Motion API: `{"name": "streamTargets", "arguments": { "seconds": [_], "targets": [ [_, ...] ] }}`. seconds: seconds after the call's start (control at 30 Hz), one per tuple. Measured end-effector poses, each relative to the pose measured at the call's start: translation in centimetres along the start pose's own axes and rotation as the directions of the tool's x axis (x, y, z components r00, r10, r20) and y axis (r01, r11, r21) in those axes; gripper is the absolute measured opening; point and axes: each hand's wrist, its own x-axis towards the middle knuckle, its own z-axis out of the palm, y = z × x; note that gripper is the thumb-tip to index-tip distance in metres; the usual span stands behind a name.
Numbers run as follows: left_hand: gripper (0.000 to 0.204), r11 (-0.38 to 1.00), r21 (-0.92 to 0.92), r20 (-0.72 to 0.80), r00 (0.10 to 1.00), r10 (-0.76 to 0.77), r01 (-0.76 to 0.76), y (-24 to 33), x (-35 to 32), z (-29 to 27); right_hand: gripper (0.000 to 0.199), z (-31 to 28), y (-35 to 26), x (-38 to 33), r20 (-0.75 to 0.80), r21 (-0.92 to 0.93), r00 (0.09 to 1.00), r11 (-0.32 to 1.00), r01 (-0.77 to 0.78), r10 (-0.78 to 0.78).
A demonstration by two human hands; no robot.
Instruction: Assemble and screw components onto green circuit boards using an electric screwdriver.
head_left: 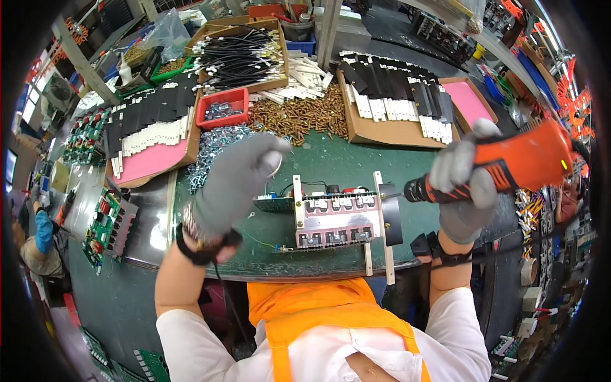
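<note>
In my gloved right hand [463,181] is an orange power screwdriver [531,156], its fingers wrapped round the body. The driver's black nose points left, close to the right end of a circuit board assembly [337,220] on the bench. Two pale strips, a left strip [297,207] and a longer right strip [385,239], lie across the assembly. A dark plate [393,223] shows by the right strip. My gloved left hand [237,172] hovers left of the assembly, in front of loose silver screws [216,141]. Its fingers are curled together; whatever they pinch is hidden.
Behind the assembly lie a heap of brass-coloured fasteners [299,118] and a red bin [223,108]. Cardboard trays of black-and-white strips flank them, a left tray [181,153] and a right tray [369,130]. Another board assembly [111,226] sits at left.
</note>
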Motion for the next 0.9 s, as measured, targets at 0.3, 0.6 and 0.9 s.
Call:
{"name": "streamTargets", "arguments": {
  "seconds": [0.3,0.6,0.9],
  "targets": [
    [0.023,0.777,0.606,0.196,0.979,0.058,-0.168,-13.5,1.4,3.4,0.071,2.2,-1.0,-0.7,0.134,-0.05,0.991,0.998,0.034,-0.027],
    [0.012,0.824,0.558,0.198,0.98,-0.015,-0.1,-14.7,1.8,2.9,0.066,3.2,0.0,0.2,0.265,0.087,0.962,0.995,0.046,-0.067],
    [0.011,0.981,0.194,-0.171,0.984,0.055,-0.021,-8.6,0.3,-0.2,0.058,5.5,-0.1,1.4,0.295,0.236,0.949,0.971,0.041,-0.112]
  ]
}}
